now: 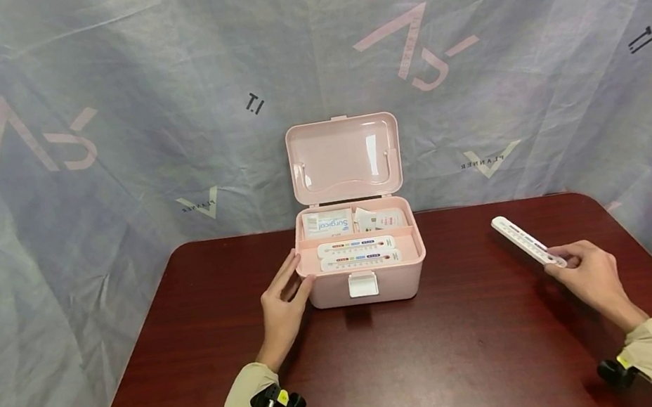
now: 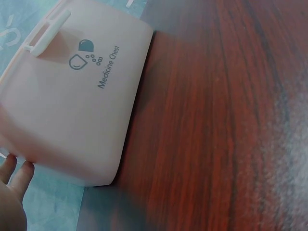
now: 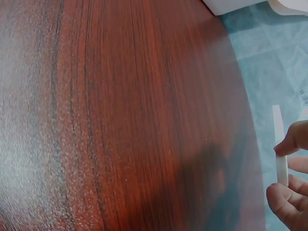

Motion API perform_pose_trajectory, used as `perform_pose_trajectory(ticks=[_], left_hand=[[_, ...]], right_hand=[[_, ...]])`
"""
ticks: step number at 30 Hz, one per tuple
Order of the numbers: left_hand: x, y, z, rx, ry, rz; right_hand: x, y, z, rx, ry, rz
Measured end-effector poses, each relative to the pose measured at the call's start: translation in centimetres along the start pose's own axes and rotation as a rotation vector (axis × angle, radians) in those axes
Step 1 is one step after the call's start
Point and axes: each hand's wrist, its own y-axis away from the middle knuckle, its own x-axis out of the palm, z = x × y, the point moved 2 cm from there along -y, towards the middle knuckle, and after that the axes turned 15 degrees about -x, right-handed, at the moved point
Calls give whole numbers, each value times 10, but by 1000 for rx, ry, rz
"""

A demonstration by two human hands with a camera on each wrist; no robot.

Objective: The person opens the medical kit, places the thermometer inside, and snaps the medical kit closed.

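A pink medicine chest (image 1: pixel 330 293) stands with its lid (image 1: pixel 344 158) raised. My left hand (image 1: pixel 281 311) rests its fingertips against the chest's left side, near the rim; in the left wrist view, fingers (image 2: pixel 21 178) touch that wall. Two white wall thermometers (image 1: pixel 346 249) lie side by side in the front compartment. To the right, well apart from the chest, my right hand (image 1: pixel 591 272) pinches another white thermometer (image 1: pixel 520 239) by its near end. The right wrist view shows this thermometer (image 3: pixel 277 120) edge-on between thumb and fingers.
The chest's back compartments hold a packet marked Surgical (image 1: pixel 329 223) and another white packet (image 1: pixel 386 219). Beneath everything is a dark red wooden table (image 1: pixel 452 354) with rounded far corners. A grey printed cloth (image 1: pixel 184 76) hangs behind and along both sides.
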Motion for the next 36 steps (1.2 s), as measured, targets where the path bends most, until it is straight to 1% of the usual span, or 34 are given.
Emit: perform_pose_trajectory(ticks=[12, 18, 26, 33, 36], left_hand=[[-1, 0, -2, -3, -5, 5], [0, -1, -2, -3, -2, 6], [0, 0, 0, 6, 23, 10], [-1, 1, 0, -26, 6, 6], [-1, 1, 0, -28, 3, 4]], right_hand=[[1, -1, 8, -41, -19, -30], [0, -1, 10, -47, -20, -31], [0, -2, 15, -73, -37, -40], [0, -3, 21, -84, -41, -31], [0, -3, 23, -90, -48, -37]])
